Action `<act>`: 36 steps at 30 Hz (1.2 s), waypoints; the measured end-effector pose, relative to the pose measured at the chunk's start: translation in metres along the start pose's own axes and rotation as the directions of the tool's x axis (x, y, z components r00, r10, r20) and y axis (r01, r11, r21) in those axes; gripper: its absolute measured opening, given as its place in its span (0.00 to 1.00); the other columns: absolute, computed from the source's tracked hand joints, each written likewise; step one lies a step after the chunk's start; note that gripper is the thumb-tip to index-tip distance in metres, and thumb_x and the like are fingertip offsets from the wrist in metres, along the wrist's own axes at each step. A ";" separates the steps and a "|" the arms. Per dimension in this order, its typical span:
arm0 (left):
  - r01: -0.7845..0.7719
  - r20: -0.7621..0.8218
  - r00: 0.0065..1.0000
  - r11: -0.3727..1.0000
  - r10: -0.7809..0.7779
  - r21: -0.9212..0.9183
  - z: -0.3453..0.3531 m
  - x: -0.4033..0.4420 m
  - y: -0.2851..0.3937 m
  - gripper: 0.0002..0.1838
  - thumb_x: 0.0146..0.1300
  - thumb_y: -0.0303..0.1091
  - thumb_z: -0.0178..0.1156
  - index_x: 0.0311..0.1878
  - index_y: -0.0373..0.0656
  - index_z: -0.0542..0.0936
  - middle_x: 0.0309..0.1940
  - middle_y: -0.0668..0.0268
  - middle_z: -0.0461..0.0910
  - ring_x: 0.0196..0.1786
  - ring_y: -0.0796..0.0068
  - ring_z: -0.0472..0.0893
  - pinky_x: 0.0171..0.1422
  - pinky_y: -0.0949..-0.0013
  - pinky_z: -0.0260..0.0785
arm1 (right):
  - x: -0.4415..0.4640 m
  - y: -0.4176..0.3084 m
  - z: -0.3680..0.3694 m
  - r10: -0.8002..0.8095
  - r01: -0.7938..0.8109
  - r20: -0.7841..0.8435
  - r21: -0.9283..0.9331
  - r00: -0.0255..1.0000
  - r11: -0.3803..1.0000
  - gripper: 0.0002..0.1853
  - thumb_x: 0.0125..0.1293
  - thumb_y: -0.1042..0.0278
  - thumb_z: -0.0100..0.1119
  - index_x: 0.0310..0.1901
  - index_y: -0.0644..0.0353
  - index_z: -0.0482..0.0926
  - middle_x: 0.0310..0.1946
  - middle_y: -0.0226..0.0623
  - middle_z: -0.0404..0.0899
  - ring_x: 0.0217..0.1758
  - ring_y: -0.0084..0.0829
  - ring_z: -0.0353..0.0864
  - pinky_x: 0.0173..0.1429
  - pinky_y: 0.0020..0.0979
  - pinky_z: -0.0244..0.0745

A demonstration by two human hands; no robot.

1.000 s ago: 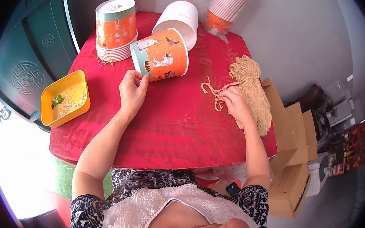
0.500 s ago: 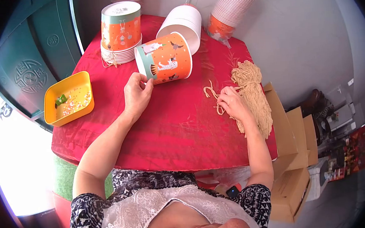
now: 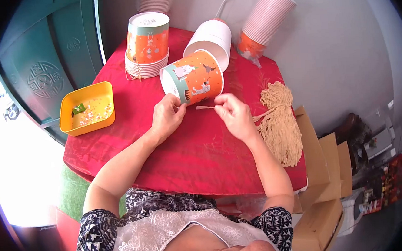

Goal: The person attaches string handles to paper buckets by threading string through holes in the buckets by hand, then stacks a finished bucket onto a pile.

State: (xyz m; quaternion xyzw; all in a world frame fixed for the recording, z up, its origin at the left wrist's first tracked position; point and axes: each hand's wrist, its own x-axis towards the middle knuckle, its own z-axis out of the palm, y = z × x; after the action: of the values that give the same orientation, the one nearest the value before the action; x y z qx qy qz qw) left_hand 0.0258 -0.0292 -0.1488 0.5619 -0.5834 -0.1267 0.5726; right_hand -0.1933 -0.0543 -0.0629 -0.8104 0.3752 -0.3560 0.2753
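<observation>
An orange and green paper bucket (image 3: 200,79) with printed figures lies on its side on the red-covered table. At the lower edge of its green end, my left hand (image 3: 167,114) grips it between thumb and fingers. My right hand (image 3: 234,115) pinches a tan cord (image 3: 205,107), whose short end points left below the bucket. Behind the right hand, strands trail toward a tied bundle of tan cords (image 3: 280,124) on the table's right side.
A stack of upside-down buckets (image 3: 147,43), white buckets (image 3: 208,38) on their side and a leaning wrapped stack (image 3: 268,20) stand at the back. At left is a yellow tray (image 3: 88,126) with small bits inside. Cardboard boxes (image 3: 316,210) adjoin the table's right edge.
My right hand has moved left from the cord bundle to the bucket, bringing a cord along. My left hand stays on the bucket. The whole view has shifted slightly.
</observation>
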 end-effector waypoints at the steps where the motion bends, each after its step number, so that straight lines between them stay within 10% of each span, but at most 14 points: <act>1: -0.017 0.006 1.000 1.000 0.017 0.010 0.001 0.000 -0.001 0.11 0.58 0.26 0.68 0.30 0.37 0.73 0.26 0.56 0.78 0.26 0.61 0.81 0.30 0.60 0.72 | 0.008 0.007 0.000 0.070 -0.070 -0.039 0.000 0.997 0.998 0.14 0.69 0.72 0.62 0.54 0.66 0.76 0.23 0.32 0.75 0.28 0.22 0.75 0.35 0.29 0.72; 4: -0.049 0.030 0.998 0.999 0.049 0.001 0.001 -0.003 0.002 0.11 0.58 0.26 0.67 0.29 0.36 0.73 0.26 0.55 0.77 0.26 0.60 0.81 0.30 0.60 0.72 | 0.034 0.048 0.011 0.142 -0.128 -0.176 0.089 0.974 0.988 0.18 0.72 0.70 0.59 0.61 0.66 0.74 0.22 0.22 0.71 0.24 0.14 0.68 0.28 0.22 0.65; 8: -0.140 0.038 0.989 0.990 0.140 -0.007 0.006 -0.005 0.000 0.11 0.58 0.22 0.67 0.28 0.35 0.73 0.27 0.60 0.75 0.25 0.72 0.77 0.30 0.67 0.70 | 0.054 0.048 0.003 0.286 -0.267 0.010 0.389 0.958 0.882 0.09 0.71 0.68 0.59 0.45 0.65 0.80 0.21 0.22 0.73 0.24 0.15 0.66 0.29 0.26 0.63; 10: -0.111 0.103 0.989 0.994 0.109 0.010 0.003 -0.005 0.005 0.06 0.59 0.25 0.65 0.34 0.34 0.76 0.32 0.57 0.78 0.30 0.60 0.81 0.35 0.61 0.74 | 0.062 0.045 0.002 0.310 -0.280 -0.036 0.343 0.950 0.897 0.08 0.72 0.68 0.59 0.39 0.64 0.81 0.21 0.19 0.71 0.24 0.13 0.62 0.28 0.24 0.59; 14: -0.052 0.344 0.939 0.988 -0.001 0.145 -0.014 -0.002 0.037 0.09 0.62 0.32 0.63 0.38 0.35 0.82 0.32 0.50 0.81 0.37 0.47 0.84 0.46 0.50 0.77 | 0.076 0.042 -0.013 -0.031 0.054 -0.129 0.181 0.991 0.982 0.08 0.73 0.68 0.58 0.37 0.61 0.82 0.21 0.18 0.70 0.22 0.10 0.61 0.25 0.20 0.57; 17: -0.115 0.694 0.690 0.915 -0.206 0.387 -0.055 -0.001 0.090 0.12 0.62 0.35 0.65 0.29 0.34 0.81 0.28 0.49 0.82 0.36 0.47 0.84 0.44 0.50 0.77 | 0.075 0.009 -0.025 -0.175 0.176 -0.071 0.017 0.982 0.984 0.07 0.72 0.70 0.59 0.42 0.66 0.82 0.24 0.21 0.75 0.29 0.13 0.69 0.33 0.22 0.66; 20: -0.269 0.561 0.793 0.963 0.237 -0.027 -0.087 -0.008 0.129 0.10 0.61 0.30 0.67 0.29 0.34 0.79 0.22 0.56 0.77 0.26 0.55 0.80 0.34 0.58 0.74 | 0.068 -0.004 -0.022 -0.312 0.312 0.012 0.012 0.950 0.950 0.05 0.70 0.75 0.59 0.43 0.66 0.82 0.27 0.27 0.77 0.31 0.16 0.73 0.35 0.24 0.71; 25: -0.656 0.198 0.754 0.702 0.626 0.277 -0.101 0.004 0.153 0.13 0.52 0.29 0.72 0.37 0.37 0.78 0.33 0.61 0.80 0.32 0.58 0.80 0.46 0.54 0.73 | 0.043 -0.023 -0.009 -0.460 0.461 0.081 -0.001 0.884 0.887 0.05 0.67 0.78 0.61 0.43 0.65 0.81 0.35 0.40 0.84 0.37 0.31 0.84 0.42 0.30 0.78; 28: -0.658 0.305 0.751 0.635 0.585 0.405 -0.084 0.003 0.130 0.11 0.54 0.29 0.69 0.37 0.37 0.78 0.30 0.59 0.81 0.36 0.54 0.82 0.56 0.54 0.71 | 0.028 -0.022 -0.006 -0.460 0.460 0.092 0.026 0.883 0.887 0.06 0.66 0.79 0.62 0.44 0.64 0.81 0.37 0.42 0.84 0.39 0.36 0.86 0.42 0.32 0.79; 33: -0.640 0.563 0.740 0.641 0.367 0.423 -0.078 -0.007 0.104 0.06 0.57 0.29 0.64 0.33 0.38 0.78 0.22 0.57 0.80 0.31 0.54 0.83 0.41 0.55 0.74 | 0.005 -0.014 -0.009 -0.354 0.351 0.070 0.052 0.933 0.935 0.11 0.68 0.78 0.60 0.51 0.64 0.80 0.34 0.36 0.83 0.34 0.26 0.82 0.39 0.27 0.76; 36: -0.616 0.650 0.722 0.648 0.236 0.448 -0.077 -0.010 0.114 0.07 0.57 0.30 0.66 0.35 0.37 0.79 0.27 0.56 0.82 0.34 0.53 0.84 0.44 0.55 0.75 | -0.014 -0.018 -0.019 -0.222 0.154 0.075 0.508 0.972 0.847 0.14 0.71 0.77 0.58 0.57 0.64 0.78 0.31 0.27 0.79 0.31 0.16 0.73 0.35 0.21 0.70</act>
State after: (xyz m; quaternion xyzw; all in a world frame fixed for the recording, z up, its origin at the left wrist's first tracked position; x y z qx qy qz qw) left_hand 0.0269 0.0552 -0.0401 0.5004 -0.8455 0.0727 0.1719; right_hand -0.2071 -0.0362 -0.0445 -0.7660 0.1701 -0.4121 0.4631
